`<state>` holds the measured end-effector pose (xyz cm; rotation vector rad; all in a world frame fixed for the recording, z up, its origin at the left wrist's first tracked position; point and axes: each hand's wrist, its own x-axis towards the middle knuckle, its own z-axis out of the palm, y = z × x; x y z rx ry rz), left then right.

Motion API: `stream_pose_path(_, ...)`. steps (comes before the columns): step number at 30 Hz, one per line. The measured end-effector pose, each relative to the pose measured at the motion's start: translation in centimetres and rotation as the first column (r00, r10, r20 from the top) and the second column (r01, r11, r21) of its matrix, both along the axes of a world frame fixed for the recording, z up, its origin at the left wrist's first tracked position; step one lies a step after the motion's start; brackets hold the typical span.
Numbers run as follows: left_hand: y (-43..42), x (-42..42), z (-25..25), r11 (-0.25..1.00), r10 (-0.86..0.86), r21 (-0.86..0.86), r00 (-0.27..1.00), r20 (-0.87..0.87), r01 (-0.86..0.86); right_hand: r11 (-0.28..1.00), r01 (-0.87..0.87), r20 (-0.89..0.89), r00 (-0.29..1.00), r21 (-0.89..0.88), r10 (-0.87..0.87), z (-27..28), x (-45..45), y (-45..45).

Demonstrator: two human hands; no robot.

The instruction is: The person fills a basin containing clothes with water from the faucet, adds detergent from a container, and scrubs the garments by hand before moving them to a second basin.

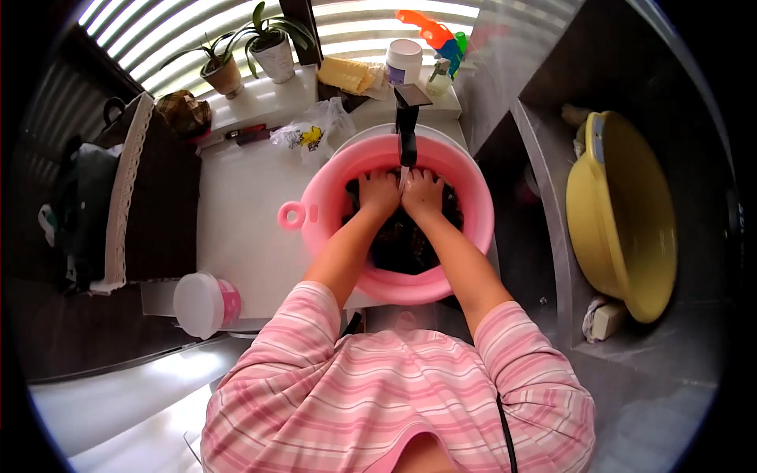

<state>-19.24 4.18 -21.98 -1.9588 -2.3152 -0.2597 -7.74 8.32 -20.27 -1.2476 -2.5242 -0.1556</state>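
A round pink basin [317, 183] stands beneath a black faucet [407, 126]. Dark wet cloth [402, 246] fills the inside of the basin, with faint brownish patches on it. My left hand [379, 193] is down in the basin, its fingers curled onto the cloth. Close beside it, my right hand [423, 194] also grips the cloth with bent fingers. A thin stream of water [404, 175] falls from the faucet between the two hands. The fingertips are partly hidden in the dark folds.
A yellow basin [582, 209] leans in the shelf at right, above a soap bar [608, 322]. A lidded plastic tub [199, 305] is at the left counter edge. Potted plants [274, 59], a white jar [404, 59] and an orange toy [426, 30] line the windowsill.
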Motion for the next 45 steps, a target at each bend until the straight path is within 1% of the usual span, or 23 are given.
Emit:
stream_pose_path(2, -1.3, 0.6, 2.3, 0.99, 0.004, 0.138, 1.0, -0.025, 0.0, 0.999, 0.032, -0.055, 0.998, -0.015, -0.033, 1.2, 0.6, -0.7)
stream_pose_path(4, -2.1, 0.8, 3.9, 0.984, 0.008, 0.177, 0.999, 0.053, -0.017, 0.999, 0.037, -0.097, 0.995, 0.039, -0.033, 2.6, 1.2, -1.7)
stream_pose_path(6, -3.6, 1.1, 5.0, 0.976, 0.0, 0.22, 0.999, 0.051, -0.011, 0.994, 0.061, -0.15, 0.986, -0.089, -0.074, 4.1, 1.7, -2.9)
stream_pose_path(7, -4.5, 1.5, 5.3, 0.973, 0.022, 0.226, 0.998, 0.066, -0.036, 0.955, 0.058, -0.137, 0.985, -0.292, -0.102, 5.3, 2.2, -3.7)
stream_pose_path(8, -5.5, 1.9, 5.4, 0.971, 0.045, 0.231, 0.996, 0.082, -0.063, 0.955, 0.058, -0.134, 0.986, -0.29, -0.101, 5.4, 2.7, -4.3)
stream_pose_path(9, -6.5, 2.1, 6.4, 0.997, 0.07, 0.012, 0.986, 0.152, -0.073, 0.902, 0.057, -0.077, 0.992, -0.429, -0.1, 5.5, 3.1, -4.9)
stream_pose_path(11, -8.9, 3.5, 8.3, 0.991, 0.13, 0.004, 0.979, 0.158, -0.132, 0.799, 0.115, 0.095, 0.993, -0.59, -0.073, 6.3, 3.8, -6.2)
stream_pose_path(12, -9.6, 4.0, 8.8, 0.981, 0.19, -0.005, 0.968, 0.163, -0.192, 0.798, 0.114, 0.097, 0.993, -0.592, -0.07, 5.8, 4.1, -6.6)
stream_pose_path(14, -9.3, 3.4, 8.2, 0.981, 0.189, -0.059, 0.972, 0.141, -0.183, 0.982, 0.036, -0.001, 0.999, -0.186, -0.037, 4.6, 4.9, -7.1)
stream_pose_path(16, -8.2, 2.8, 5.3, 0.993, 0.117, -0.008, 0.975, 0.187, -0.117, 0.966, 0.065, 0.079, 0.996, -0.249, -0.047, 4.0, 4.6, -6.7)
stream_pose_path(17, -7.4, 2.8, 3.9, 0.986, 0.147, -0.117, 0.952, 0.268, -0.119, 0.924, 0.15, 0.143, 0.984, -0.352, -0.105, 3.7, 4.0, -6.7)
stream_pose_path(18, -7.2, 3.2, 3.2, 0.986, 0.148, -0.121, 0.952, 0.269, -0.119, 0.865, 0.235, 0.211, 0.965, -0.442, -0.155, 3.5, 3.4, -6.6)
stream_pose_path(20, -6.5, 3.9, 1.8, 0.981, 0.176, -0.098, 0.98, 0.096, -0.167, 0.864, 0.239, 0.278, 0.953, -0.443, -0.121, 3.1, 2.9, -5.9)
stream_pose_path(22, -6.2, 4.0, 1.3, 0.985, 0.165, -0.067, 0.984, 0.072, -0.16, 0.856, 0.198, 0.302, 0.952, -0.477, -0.052, 2.6, 2.8, -5.0)
stream_pose_path(23, -5.9, 3.7, 1.0, 0.989, 0.149, -0.01, 0.986, 0.07, -0.149, 0.886, 0.153, 0.224, 0.973, -0.437, -0.057, 2.2, 2.9, -5.0)
stream_pose_path(26, -4.9, 3.2, 0.5, 0.988, 0.118, 0.087, 0.991, 0.067, -0.124, 0.944, 0.141, 0.246, 0.967, -0.298, -0.067, 0.7, 2.3, -4.3)
stream_pose_path(27, -4.6, 3.0, 0.3, 0.986, 0.1, 0.129, 0.993, 0.058, -0.107, 0.983, 0.082, 0.119, 0.991, -0.167, -0.062, 0.1, 2.3, -4.2)
stream_pose_path(30, -3.0, 2.2, -0.3, 0.985, 0.081, 0.157, 0.996, -0.04, -0.074, 0.988, 0.076, 0.102, 0.993, -0.132, -0.063, -1.6, 2.0, -3.1)
stream_pose_path(33, -1.6, 1.6, -0.5, 0.994, 0.043, 0.099, 0.998, -0.038, -0.039, 0.986, 0.126, 0.035, 0.992, -0.106, -0.123, -1.9, 1.2, -2.4)
stream_pose_path(37, -0.3, 0.7, -1.5, 1.0, 0.002, 0.03, 1.0, -0.003, -0.002, 0.958, 0.127, 0.134, 0.986, -0.258, -0.094, -1.3, 0.8, -1.0)
stream_pose_path(40, 1.0, -0.2, -2.2, 0.998, -0.038, 0.046, 0.999, 0.013, 0.037, 0.93, 0.154, 0.086, 0.987, -0.335, -0.132, -1.8, 0.1, 0.2)
stream_pose_path(42, 1.5, -0.2, -2.0, 0.998, -0.019, -0.054, 0.999, 0.033, 0.021, 0.894, 0.182, 0.066, 0.983, -0.408, -0.171, -1.8, 0.0, 0.5)
stream_pose_path(45, 2.1, -0.5, -1.3, 0.997, -0.046, -0.062, 0.996, 0.07, 0.051, 0.939, 0.186, 0.014, 0.982, -0.288, -0.19, -1.7, -0.1, 0.4)
